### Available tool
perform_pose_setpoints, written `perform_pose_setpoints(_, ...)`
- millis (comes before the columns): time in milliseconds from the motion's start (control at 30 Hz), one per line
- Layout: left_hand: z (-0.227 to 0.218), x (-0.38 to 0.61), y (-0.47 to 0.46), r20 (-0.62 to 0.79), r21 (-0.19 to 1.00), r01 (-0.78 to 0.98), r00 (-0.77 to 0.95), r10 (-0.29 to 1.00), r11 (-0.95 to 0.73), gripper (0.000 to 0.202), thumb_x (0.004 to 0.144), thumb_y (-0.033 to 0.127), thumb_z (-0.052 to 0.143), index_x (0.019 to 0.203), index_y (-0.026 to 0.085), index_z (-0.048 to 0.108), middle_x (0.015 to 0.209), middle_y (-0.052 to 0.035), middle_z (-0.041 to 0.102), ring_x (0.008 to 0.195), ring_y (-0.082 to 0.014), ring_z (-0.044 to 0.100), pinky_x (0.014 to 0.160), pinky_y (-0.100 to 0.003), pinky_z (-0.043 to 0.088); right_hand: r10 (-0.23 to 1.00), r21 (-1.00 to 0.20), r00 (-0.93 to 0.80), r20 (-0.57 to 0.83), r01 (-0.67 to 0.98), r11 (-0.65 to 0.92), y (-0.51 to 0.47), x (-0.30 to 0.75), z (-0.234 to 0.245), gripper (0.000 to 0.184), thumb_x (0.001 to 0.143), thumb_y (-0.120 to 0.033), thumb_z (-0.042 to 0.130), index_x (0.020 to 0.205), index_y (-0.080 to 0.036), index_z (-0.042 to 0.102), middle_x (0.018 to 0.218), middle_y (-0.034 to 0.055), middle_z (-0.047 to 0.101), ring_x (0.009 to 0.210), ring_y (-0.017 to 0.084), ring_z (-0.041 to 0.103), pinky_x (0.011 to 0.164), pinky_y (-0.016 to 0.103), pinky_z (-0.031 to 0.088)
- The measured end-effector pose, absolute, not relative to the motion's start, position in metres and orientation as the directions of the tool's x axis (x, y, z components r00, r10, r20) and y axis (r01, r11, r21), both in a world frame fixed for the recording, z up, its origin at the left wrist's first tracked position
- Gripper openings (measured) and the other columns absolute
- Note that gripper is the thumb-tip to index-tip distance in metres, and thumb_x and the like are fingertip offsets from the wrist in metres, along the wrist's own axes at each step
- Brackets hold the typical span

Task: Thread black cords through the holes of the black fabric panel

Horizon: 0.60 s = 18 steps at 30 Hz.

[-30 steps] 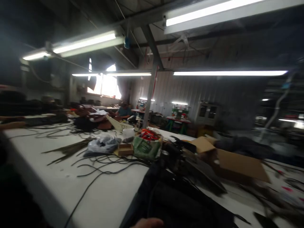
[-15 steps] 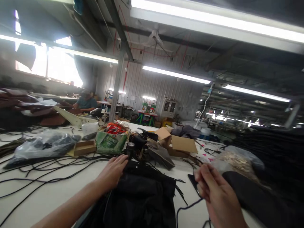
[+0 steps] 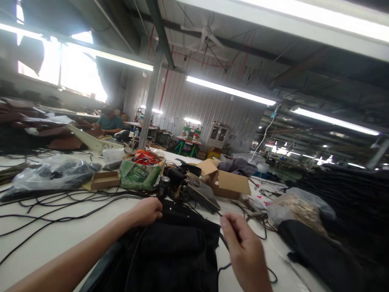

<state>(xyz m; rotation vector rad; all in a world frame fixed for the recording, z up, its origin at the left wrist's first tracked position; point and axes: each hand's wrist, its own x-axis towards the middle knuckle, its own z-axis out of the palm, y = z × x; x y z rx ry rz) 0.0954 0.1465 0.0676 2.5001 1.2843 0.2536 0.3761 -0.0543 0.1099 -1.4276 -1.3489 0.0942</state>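
Black garment [image 3: 179, 251] lies bunched on the tabletop [image 3: 54, 243] before you, your left hand [image 3: 148, 211] curled shut on its top edge. Your right hand [image 3: 243, 247] pinches a thin cord [image 3: 225, 266]; best pin the fabric firmly and draw the cord gently.

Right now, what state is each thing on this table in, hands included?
left hand, closed on the black garment's edge
right hand, fingers pinching a black cord
black garment, lying bunched on the table
cardboard box, open, flaps up
green bag, open, orange items inside
small flat box, open
loose cords, slack across the table
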Motion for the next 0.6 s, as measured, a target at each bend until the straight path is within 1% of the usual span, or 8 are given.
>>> perform_pose_setpoints(67, 0.075, 0.088, 0.140, -0.027, 0.392, 0.747, 0.593, 0.805, -0.537, 0.030, 0.105, 0.040, 0.071, 0.085, 0.019, 0.069, 0.078, 0.0028, 0.066, 0.076, -0.0184, 0.064, 0.080, -0.036, 0.054, 0.773, -0.625, 0.196, 0.603, 0.718, 0.305, -0.036, 0.348, 0.088, 0.038, 0.113, -0.058, 0.054, 0.111, -0.026, 0.074, 0.093, 0.0035, 0.079, 0.084, 0.023, 0.076, 0.077, 0.029, 0.056)
perform_pose_setpoints(100, 0.077, 0.084, 0.138, -0.054, 0.410, 0.742, 0.600, 0.798, -0.530, 0.032, 0.104, 0.041, 0.072, 0.081, 0.019, 0.067, 0.074, 0.0042, 0.062, 0.071, -0.0173, 0.060, 0.076, -0.034, 0.052, 0.778, -0.583, 0.137, 0.613, 0.744, 0.328, -0.028, 0.335, 0.074, 0.037, 0.115, -0.054, 0.050, 0.114, -0.026, 0.074, 0.099, 0.0042, 0.081, 0.088, 0.024, 0.079, 0.080, 0.030, 0.056)
perform_pose_setpoints(167, 0.079, 0.076, 0.134, -0.112, 0.451, 0.731, 0.616, 0.780, -0.512, 0.039, 0.103, 0.043, 0.073, 0.074, 0.020, 0.062, 0.066, 0.0067, 0.053, 0.063, -0.0151, 0.051, 0.068, -0.030, 0.045, 0.778, -0.519, 0.065, 0.626, 0.778, 0.353, -0.019, 0.315, 0.049, 0.035, 0.117, -0.048, 0.045, 0.112, -0.026, 0.072, 0.096, 0.0033, 0.082, 0.084, 0.024, 0.081, 0.075, 0.029, 0.054)
perform_pose_setpoints(267, 0.077, 0.066, 0.130, -0.163, 0.509, 0.712, 0.631, 0.758, -0.484, 0.047, 0.102, 0.045, 0.073, 0.066, 0.022, 0.053, 0.061, 0.0085, 0.042, 0.058, -0.0134, 0.041, 0.063, -0.028, 0.037, 0.783, -0.482, 0.010, 0.621, 0.793, 0.373, -0.019, 0.299, 0.021, 0.030, 0.118, -0.047, 0.049, 0.105, -0.027, 0.068, 0.085, -0.0008, 0.077, 0.072, 0.020, 0.078, 0.067, 0.028, 0.050)
perform_pose_setpoints(400, 0.069, 0.055, 0.122, -0.185, 0.566, 0.693, 0.634, 0.751, -0.445, 0.041, 0.102, 0.043, 0.071, 0.071, 0.022, 0.055, 0.064, 0.0080, 0.044, 0.059, -0.0140, 0.040, 0.064, -0.029, 0.035, 0.779, -0.447, -0.053, 0.625, 0.794, 0.413, -0.028, 0.295, 0.006, 0.026, 0.116, -0.043, 0.051, 0.102, -0.028, 0.067, 0.090, -0.0009, 0.076, 0.078, 0.020, 0.078, 0.071, 0.028, 0.051)
perform_pose_setpoints(467, 0.065, 0.050, 0.118, -0.211, 0.600, 0.675, 0.651, 0.729, -0.429, 0.035, 0.101, 0.041, 0.070, 0.074, 0.022, 0.057, 0.065, 0.0077, 0.046, 0.059, -0.0141, 0.040, 0.063, -0.029, 0.034, 0.787, -0.455, -0.066, 0.613, 0.785, 0.420, -0.032, 0.296, -0.001, 0.026, 0.115, -0.042, 0.051, 0.101, -0.029, 0.068, 0.087, -0.0016, 0.076, 0.076, 0.020, 0.078, 0.070, 0.028, 0.050)
perform_pose_setpoints(533, 0.061, 0.045, 0.114, -0.217, 0.627, 0.655, 0.667, 0.713, -0.422, 0.029, 0.098, 0.039, 0.069, 0.076, 0.022, 0.058, 0.066, 0.0073, 0.047, 0.059, -0.0144, 0.040, 0.063, -0.030, 0.033, 0.795, -0.451, -0.078, 0.601, 0.788, 0.419, -0.035, 0.298, -0.012, 0.028, 0.115, -0.043, 0.050, 0.103, -0.030, 0.071, 0.085, -0.0022, 0.078, 0.075, 0.020, 0.080, 0.067, 0.028, 0.050)
perform_pose_setpoints(600, 0.057, 0.041, 0.110, -0.186, 0.634, 0.644, 0.665, 0.723, -0.428, 0.024, 0.093, 0.035, 0.068, 0.075, 0.023, 0.058, 0.067, 0.0067, 0.048, 0.062, -0.0152, 0.041, 0.064, -0.031, 0.032, 0.790, -0.416, -0.103, 0.604, 0.805, 0.423, -0.035, 0.299, -0.026, 0.032, 0.115, -0.044, 0.046, 0.105, -0.031, 0.073, 0.085, -0.0020, 0.080, 0.075, 0.021, 0.082, 0.065, 0.028, 0.051)
